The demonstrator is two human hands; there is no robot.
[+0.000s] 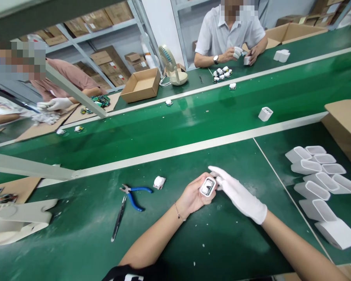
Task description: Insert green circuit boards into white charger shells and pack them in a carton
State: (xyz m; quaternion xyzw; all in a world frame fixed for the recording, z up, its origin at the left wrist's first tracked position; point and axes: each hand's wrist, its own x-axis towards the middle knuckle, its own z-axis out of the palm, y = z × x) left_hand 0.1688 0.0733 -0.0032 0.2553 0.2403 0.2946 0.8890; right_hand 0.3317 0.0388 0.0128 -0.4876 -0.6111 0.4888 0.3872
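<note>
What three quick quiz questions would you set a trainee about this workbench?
1. True or false: the left hand and the right hand both wear gloves.
2. Which tool on the green mat has blue handles? A pliers; B hammer; C scissors.
3. Fill in: the left hand holds a small white ____.

Key: 1 false, only the right hand is gloved. 2 A. 3 casing.

A green surface lies beside a long green conveyor belt edged by a white rail. Beyond the belt, grey metal shelves carry cardboard boxes near a pale wall. A small fan stands there. The light is even.
</note>
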